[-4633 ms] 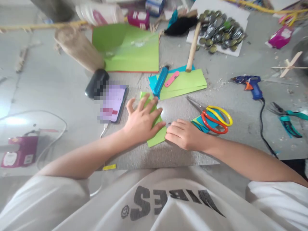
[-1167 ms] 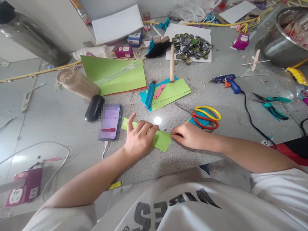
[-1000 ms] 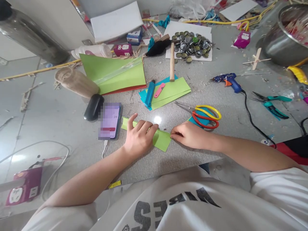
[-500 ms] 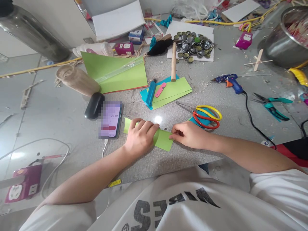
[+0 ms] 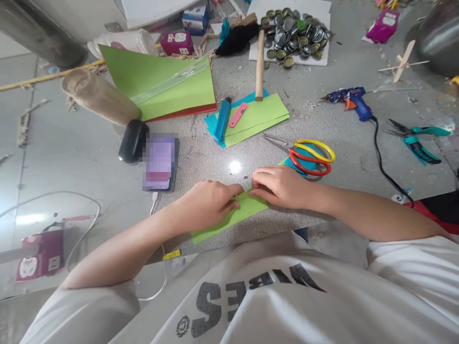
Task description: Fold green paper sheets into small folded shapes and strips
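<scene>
A strip of green paper [image 5: 247, 208] lies slantwise near the table's front edge, its lower left end showing below my left wrist. My left hand [image 5: 211, 203] pinches its upper edge between thumb and forefinger. Close beside it, my right hand [image 5: 274, 186] has curled fingers closed on the same edge, farther right. Just beyond the right hand, scissors with yellow and red handles [image 5: 312, 156] rest on blue paper. Farther off, a blue utility knife [image 5: 223, 119] and a small pink tool [image 5: 238, 115] lie on green and blue paper sheets [image 5: 263, 119].
At left are a phone [image 5: 159, 162] on a cable, a black case [image 5: 134, 141] and a brown bottle [image 5: 100, 97]. Bottle caps [image 5: 294, 36] are heaped at the back by a wooden-handled hammer [image 5: 260, 67]. A glue gun [image 5: 349, 99] and pliers [image 5: 412, 138] lie right.
The green paper strip has turned, its left end swinging down toward me and its right end up. Both hands have come closer together along its upper edge. The view has shifted slightly.
</scene>
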Action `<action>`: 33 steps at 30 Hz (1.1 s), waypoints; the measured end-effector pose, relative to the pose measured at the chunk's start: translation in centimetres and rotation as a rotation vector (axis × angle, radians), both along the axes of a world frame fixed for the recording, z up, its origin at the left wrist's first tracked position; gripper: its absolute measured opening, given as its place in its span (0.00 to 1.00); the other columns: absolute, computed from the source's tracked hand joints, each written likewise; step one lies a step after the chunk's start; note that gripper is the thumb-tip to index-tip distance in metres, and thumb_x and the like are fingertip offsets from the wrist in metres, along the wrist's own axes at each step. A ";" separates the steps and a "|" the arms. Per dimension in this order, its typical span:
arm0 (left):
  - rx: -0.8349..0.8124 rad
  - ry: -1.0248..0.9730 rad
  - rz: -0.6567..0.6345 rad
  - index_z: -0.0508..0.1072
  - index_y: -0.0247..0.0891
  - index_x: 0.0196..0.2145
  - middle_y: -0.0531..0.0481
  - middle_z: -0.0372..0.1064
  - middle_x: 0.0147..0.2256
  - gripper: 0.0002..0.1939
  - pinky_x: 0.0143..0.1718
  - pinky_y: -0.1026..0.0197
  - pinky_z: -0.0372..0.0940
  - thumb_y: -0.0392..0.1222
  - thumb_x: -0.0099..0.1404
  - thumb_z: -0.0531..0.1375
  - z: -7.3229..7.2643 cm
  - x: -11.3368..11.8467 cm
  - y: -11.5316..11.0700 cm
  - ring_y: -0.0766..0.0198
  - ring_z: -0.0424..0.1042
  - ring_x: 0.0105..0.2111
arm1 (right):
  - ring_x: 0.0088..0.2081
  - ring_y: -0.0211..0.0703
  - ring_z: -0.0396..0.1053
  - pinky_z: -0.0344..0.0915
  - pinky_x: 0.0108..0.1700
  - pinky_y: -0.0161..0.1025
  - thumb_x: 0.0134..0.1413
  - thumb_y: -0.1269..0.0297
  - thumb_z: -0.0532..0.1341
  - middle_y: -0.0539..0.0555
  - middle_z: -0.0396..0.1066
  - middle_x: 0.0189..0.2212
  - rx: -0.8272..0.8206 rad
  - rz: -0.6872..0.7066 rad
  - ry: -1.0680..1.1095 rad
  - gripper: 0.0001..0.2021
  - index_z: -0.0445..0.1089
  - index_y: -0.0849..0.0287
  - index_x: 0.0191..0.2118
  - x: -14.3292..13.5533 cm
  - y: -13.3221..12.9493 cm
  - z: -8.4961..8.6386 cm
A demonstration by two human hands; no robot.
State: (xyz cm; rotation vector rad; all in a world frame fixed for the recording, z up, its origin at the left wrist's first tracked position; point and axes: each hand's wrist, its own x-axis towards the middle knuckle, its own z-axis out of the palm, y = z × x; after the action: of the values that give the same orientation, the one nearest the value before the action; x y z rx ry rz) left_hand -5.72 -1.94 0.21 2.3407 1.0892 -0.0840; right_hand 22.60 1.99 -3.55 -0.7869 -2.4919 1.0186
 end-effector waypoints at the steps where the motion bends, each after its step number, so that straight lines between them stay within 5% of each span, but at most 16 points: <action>1: -0.084 -0.031 0.028 0.81 0.43 0.44 0.55 0.75 0.25 0.08 0.30 0.56 0.53 0.40 0.82 0.62 0.2 0.3 0.0 0.59 0.71 0.24 | 0.35 0.45 0.65 0.54 0.39 0.42 0.93 0.47 0.56 0.52 0.73 0.34 0.024 0.023 -0.006 0.23 0.69 0.53 0.41 0.1 0.0 -0.1; 6: -0.282 -0.350 0.277 0.83 0.42 0.45 0.50 0.88 0.38 0.11 0.39 0.59 0.68 0.47 0.83 0.62 -1.4 1.8 -0.4 0.59 0.82 0.35 | 0.33 0.46 0.67 0.56 0.39 0.42 0.96 0.44 0.51 0.53 0.75 0.32 0.101 0.107 -0.002 0.28 0.75 0.55 0.43 0.2 -0.1 -0.6; 11: -0.237 -0.414 0.351 0.86 0.41 0.41 0.50 0.85 0.33 0.16 0.38 0.59 0.66 0.47 0.84 0.61 -3.2 2.3 -0.8 0.61 0.77 0.32 | 0.33 0.44 0.68 0.59 0.38 0.41 0.96 0.48 0.56 0.51 0.75 0.30 0.205 0.096 0.119 0.25 0.74 0.55 0.41 0.0 -0.1 -0.9; 17: -0.275 -0.564 0.315 0.87 0.41 0.42 0.50 0.87 0.35 0.15 0.39 0.60 0.68 0.49 0.82 0.63 -3.2 2.1 -0.5 0.62 0.80 0.34 | 0.31 0.41 0.66 0.57 0.36 0.40 0.93 0.53 0.62 0.48 0.74 0.30 0.159 0.060 0.181 0.20 0.73 0.53 0.41 0.2 0.0 -0.7; 24: -0.240 -0.598 0.437 0.86 0.40 0.38 0.50 0.84 0.31 0.18 0.37 0.60 0.69 0.51 0.79 0.61 -3.3 2.2 -0.3 0.62 0.76 0.32 | 0.33 0.41 0.74 0.64 0.38 0.39 0.83 0.58 0.72 0.50 0.82 0.35 -0.030 -0.053 0.199 0.10 0.77 0.54 0.46 0.2 -0.3 -0.4; 33: -0.265 -0.636 0.522 0.91 0.41 0.42 0.47 0.93 0.40 0.15 0.43 0.59 0.79 0.49 0.78 0.64 -3.2 2.3 -0.9 0.57 0.89 0.40 | 0.28 0.40 0.70 0.58 0.36 0.40 0.91 0.54 0.61 0.51 0.77 0.28 -0.113 -0.074 0.039 0.23 0.82 0.58 0.40 -0.3 -0.6 0.2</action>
State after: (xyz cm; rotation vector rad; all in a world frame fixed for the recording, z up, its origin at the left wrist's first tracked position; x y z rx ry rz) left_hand -3.39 -2.80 -3.03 1.6060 1.2108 0.6250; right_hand 22.31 1.39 -3.34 -0.8778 -2.3714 1.1454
